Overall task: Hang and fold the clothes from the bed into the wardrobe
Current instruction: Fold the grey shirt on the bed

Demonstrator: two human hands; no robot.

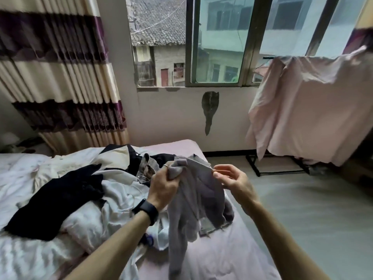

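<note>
Left hand (163, 186) fisted round grey garment (201, 199), right hand (232, 178) pinching its edge; lower end cut off.

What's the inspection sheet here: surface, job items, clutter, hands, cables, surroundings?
Surface: bed, its bare part pink.
Job's things: grey garment held up over the bed; black garment and white clothes piled on it.
Clutter: blurred items beside the bed.
Hands: left hand grips the grey garment's top; right hand pinches its edge.
Cables: wire outside only.
Surroundings: window, curtain, pink cloth on rack.
</note>
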